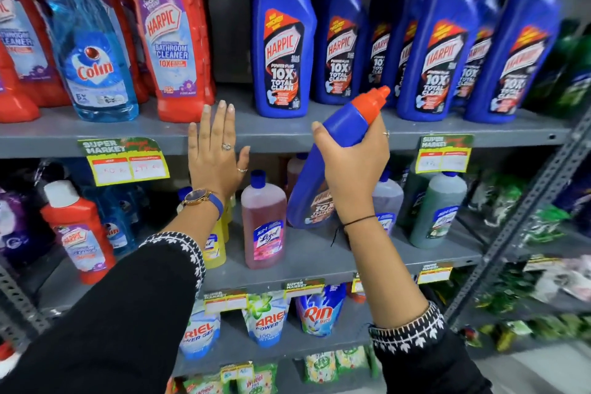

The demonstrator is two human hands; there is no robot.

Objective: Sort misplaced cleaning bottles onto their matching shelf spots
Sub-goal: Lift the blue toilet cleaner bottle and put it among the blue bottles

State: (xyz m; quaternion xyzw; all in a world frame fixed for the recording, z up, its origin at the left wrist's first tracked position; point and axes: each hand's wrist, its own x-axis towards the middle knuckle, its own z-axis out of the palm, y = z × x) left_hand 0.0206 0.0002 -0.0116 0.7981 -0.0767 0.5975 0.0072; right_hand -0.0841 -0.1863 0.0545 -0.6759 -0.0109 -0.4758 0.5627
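My right hand [353, 166] grips a blue Harpic bottle [315, 182] with an orange cap around its neck, tilted with the cap up and right, just below the upper shelf's front edge. Several matching blue Harpic bottles [283, 41] stand on the upper shelf [287, 133] right of centre. My left hand [216, 150] is flat and open, fingers spread, against that shelf's front edge. A clear blue Colin bottle [92, 51] stands among red Harpic Bathroom Cleaner bottles [172, 38] at the upper left. One red Harpic bottle [78, 232] stands on the middle shelf, left.
The middle shelf [319, 261] holds a pink Lizol bottle [263, 222], a yellow one, a green one [436, 211] and blue Colin bottles at the left. Ariel and Rin pouches [319, 310] sit on the lower shelf. A perforated metal upright [524, 211] frames the right side, with green packs beyond.
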